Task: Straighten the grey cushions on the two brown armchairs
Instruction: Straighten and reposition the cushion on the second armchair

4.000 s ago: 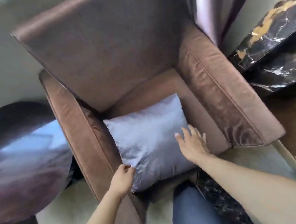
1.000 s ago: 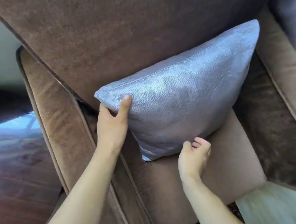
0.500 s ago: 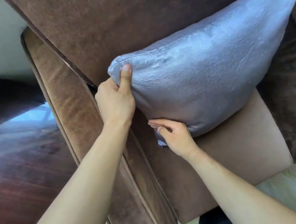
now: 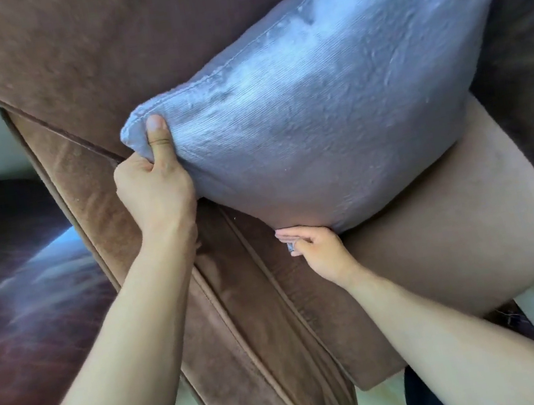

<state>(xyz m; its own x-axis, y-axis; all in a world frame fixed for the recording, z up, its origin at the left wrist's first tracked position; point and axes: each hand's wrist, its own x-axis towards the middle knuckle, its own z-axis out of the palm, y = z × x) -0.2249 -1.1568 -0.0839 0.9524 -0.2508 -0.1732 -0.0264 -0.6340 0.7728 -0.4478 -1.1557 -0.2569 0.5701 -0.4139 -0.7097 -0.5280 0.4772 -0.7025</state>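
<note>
**Grey cushion held at two near-side corners, tilted against the backrest**

We find the grey cushion propped against the brown armchair's backrest, its lower edge on the seat pad. Its top seam runs from about 8 o'clock up toward 2 o'clock, so the cushion sits canted, not square. The far upper corner runs out of frame at the top right.

The left hand is closed on the upper near corner, thumb pressed flat on the fabric face, just beside the left armrest. The right hand pinches the lower near corner at about 6 o'clock of the cushion; whether that pinch is firm, we cannot tell.

Both grips lie on the cushion's 8 o'clock side; its bulk extends away toward 2 o'clock. In our judgement, levelling calls for lowering the far end or raising the left-hand corner.
</note>
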